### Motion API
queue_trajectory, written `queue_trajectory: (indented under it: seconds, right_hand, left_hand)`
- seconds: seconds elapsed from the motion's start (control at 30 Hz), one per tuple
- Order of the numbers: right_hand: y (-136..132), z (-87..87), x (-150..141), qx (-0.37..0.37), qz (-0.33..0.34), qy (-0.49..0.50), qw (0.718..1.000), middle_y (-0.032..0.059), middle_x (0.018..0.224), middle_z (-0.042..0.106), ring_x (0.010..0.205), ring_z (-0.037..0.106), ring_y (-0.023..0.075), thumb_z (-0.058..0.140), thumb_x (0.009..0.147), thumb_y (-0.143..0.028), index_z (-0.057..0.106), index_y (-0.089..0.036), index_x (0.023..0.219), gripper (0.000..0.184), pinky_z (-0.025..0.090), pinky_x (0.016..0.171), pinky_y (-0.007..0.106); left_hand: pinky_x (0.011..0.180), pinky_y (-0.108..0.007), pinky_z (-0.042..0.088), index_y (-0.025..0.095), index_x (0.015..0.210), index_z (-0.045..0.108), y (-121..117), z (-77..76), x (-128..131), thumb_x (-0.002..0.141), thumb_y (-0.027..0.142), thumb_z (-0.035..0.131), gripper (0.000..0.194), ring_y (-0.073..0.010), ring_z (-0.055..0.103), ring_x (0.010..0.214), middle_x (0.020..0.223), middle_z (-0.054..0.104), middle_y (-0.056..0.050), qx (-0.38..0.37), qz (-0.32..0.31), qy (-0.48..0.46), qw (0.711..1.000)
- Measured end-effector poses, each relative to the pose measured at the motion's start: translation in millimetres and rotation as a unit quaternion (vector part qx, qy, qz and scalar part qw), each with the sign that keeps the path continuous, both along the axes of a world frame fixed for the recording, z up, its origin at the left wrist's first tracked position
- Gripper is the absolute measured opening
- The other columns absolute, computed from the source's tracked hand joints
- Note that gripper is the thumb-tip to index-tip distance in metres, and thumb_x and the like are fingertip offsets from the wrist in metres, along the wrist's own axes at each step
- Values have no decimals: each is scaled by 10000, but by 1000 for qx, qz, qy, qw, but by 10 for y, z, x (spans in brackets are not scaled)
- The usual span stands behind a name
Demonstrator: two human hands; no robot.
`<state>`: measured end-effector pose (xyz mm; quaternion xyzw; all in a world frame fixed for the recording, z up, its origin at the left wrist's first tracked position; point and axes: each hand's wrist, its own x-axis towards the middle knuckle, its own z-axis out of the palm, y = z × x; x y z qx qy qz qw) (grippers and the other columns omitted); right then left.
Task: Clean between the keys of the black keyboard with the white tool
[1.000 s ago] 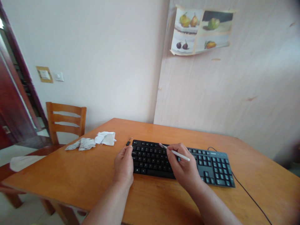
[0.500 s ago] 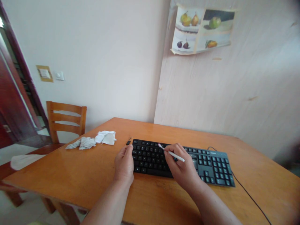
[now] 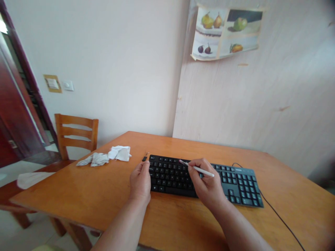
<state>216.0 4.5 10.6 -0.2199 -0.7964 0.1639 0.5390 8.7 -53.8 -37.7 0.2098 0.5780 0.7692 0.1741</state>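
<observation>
1. Keyboard (image 3: 172, 176), black, full-length with number pad: lies on the table (image 3: 104, 195) in front of you, running left to right, its right end angled slightly toward you.
2. Left hand (image 3: 140, 181), yours: grip closed on the keyboard's left end, thumb uppermost; most of the fingers are hidden from your view.
3. Right hand (image 3: 206, 179), yours: grip pinching the white tool between thumb and fingers, above the middle of the keyboard, covering some of its keys.
4. White tool (image 3: 202, 171), slender, with a pinkish tip: slants across your right hand, tip pointing left at the upper key rows; you cannot tell whether it touches them.
5. Small dark piece (image 3: 144, 158), with something thin and shiny at its far end: on the table, just beside the keyboard's upper left corner, near your left thumb.
6. Cable (image 3: 282, 221), black: runs over the table from near the keyboard's right side toward you.
7. Cloths, white (image 3: 119, 153) and greyish (image 3: 98, 159), crumpled: side by side on the table, to the left of your left hand.
8. Chair (image 3: 77, 132), wooden, slatted back: beyond the table's left edge.
9. Fruit pictures (image 3: 227, 33), four on one sheet: fixed to the wall ahead of you.
10. Wall plates (image 3: 53, 83), two: on the wall above the chair.
</observation>
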Motion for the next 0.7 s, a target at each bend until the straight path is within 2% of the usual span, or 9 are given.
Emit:
queue_trajectory:
  seconds: [0.2, 0.3, 0.4, 0.47, 0.57, 0.7]
  right_hand:
    - [43, -39, -24, 8, -28, 29, 999, 17, 800, 613, 736, 582, 173, 564, 967, -236, 627, -219, 900, 94, 454, 681, 303]
    - [121, -69, -28, 32, -47, 47, 997, 49, 897, 676, 818, 635, 193, 526, 994, -256, 654, -224, 1033, 137, 487, 754, 326]
    - [239, -91, -14, 68, -97, -32, 992, 86, 1048, 733, 945, 676, 221, 468, 1019, -257, 640, -228, 1213, 261, 479, 868, 372]
    - [317, -98, -3, 77, -158, -115, 978, 85, 1078, 751, 989, 681, 234, 444, 1027, -249, 638, -233, 1236, 286, 429, 956, 418]
    - [402, -105, 1, 58, -235, -202, 949, 76, 1065, 768, 997, 687, 237, 434, 1028, -250, 648, -240, 1197, 273, 293, 1078, 505]
    - [452, -123, -21, 33, -279, -252, 926, 65, 963, 772, 920, 682, 232, 426, 1023, -256, 652, -245, 1129, 250, 178, 1113, 549]
  left_hand:
    - [698, -293, 446, 180, 777, 695, -6, 8, -1, 799, 510, 625, 337, -187, 592, 742, 702, 646, -3, -15, 10, 26, 999]
    - [729, -304, 459, 180, 767, 697, -17, 44, 9, 808, 505, 615, 338, -194, 603, 760, 708, 657, -4, -16, 13, 33, 999]
    - [745, -313, 476, 178, 809, 719, -22, 64, 12, 829, 512, 594, 357, -207, 629, 798, 752, 694, -15, -19, 7, 35, 999]
    - [757, -323, 491, 176, 868, 738, -22, 71, 10, 847, 520, 577, 380, -220, 650, 835, 813, 728, -31, -22, 6, 36, 999]
    - [814, -341, 507, 176, 932, 754, -25, 90, 10, 881, 522, 540, 410, -236, 672, 919, 906, 760, -56, -29, 16, 50, 998]
    - [841, -361, 519, 178, 928, 757, -34, 123, 17, 911, 544, 488, 454, -251, 685, 941, 928, 768, -73, -51, 19, 66, 996]
